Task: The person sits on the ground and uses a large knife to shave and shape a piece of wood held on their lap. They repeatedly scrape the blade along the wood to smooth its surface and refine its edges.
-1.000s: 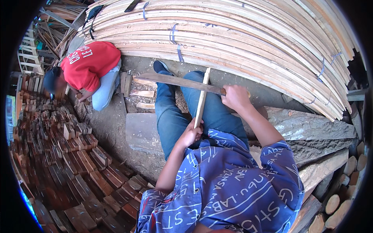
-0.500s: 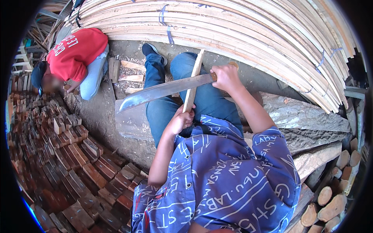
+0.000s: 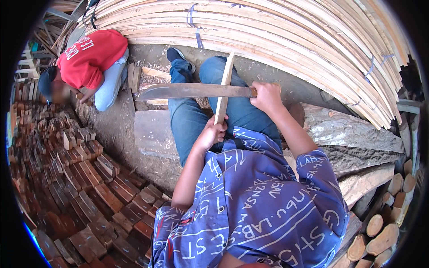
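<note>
wooden strip (image 3: 221,107) juts forward from within the left hand (image 3: 212,135).

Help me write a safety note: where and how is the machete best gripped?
Probably by its handle, fist closed round it, coming from the person's right, as the right hand holds it. The handle forms the right-hand end, while the long blade points left, crossing the wooden stick in the left hand.

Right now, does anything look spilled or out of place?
Only the pale wood chips scattered on the ground by your left leg; they look untidy compared with the bundled timber. Otherwise nothing stands out: your right hand holds a machete across the stick in your left hand.
</note>
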A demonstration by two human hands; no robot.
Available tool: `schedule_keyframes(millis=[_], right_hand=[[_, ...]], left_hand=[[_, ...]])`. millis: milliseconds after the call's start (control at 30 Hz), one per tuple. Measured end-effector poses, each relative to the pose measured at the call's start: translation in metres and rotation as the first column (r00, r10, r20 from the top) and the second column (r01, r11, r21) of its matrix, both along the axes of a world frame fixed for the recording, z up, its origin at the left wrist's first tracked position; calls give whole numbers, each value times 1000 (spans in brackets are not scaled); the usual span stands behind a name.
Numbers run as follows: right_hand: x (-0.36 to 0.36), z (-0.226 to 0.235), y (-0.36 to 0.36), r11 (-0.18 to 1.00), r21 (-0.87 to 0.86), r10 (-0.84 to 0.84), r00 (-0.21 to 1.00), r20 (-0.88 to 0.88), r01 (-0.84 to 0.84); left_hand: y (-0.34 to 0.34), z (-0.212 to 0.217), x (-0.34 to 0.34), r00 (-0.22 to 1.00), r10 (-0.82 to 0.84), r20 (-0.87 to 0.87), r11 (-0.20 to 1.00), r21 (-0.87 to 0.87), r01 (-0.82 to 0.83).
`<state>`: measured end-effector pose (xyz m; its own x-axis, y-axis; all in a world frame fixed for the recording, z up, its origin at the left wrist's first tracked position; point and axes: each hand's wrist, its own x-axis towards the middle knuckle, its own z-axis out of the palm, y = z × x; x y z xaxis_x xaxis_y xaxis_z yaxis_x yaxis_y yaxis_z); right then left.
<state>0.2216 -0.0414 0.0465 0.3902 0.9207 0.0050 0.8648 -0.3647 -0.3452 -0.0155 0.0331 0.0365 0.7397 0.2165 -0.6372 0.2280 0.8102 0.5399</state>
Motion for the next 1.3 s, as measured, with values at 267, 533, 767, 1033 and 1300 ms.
schedule_keyframes(millis=[267, 533, 767, 1033, 1300], right_hand=[[-30, 29, 7, 994, -66, 79, 994, -75, -84], [0, 35, 11, 983, -179, 55, 997, 61, -43], [55, 27, -10, 926, -198, -338, 940, -47, 322], [3, -35, -31, 941, -10, -292, 797, -529, 338], [19, -9, -8, 943, 25, -236, 721, -651, 331]], left_hand=[[2, 0, 4, 999, -29, -45, 999, -42, 27], [5, -11, -9, 1000, -29, -3, 1000, -1, 29], [2, -11, 2, 999, -42, -14, 996, 82, 43], [2, -6, 9, 987, -75, -145, 904, 408, 128], [30, 28, 30, 871, 103, -481, 410, 818, 403]])
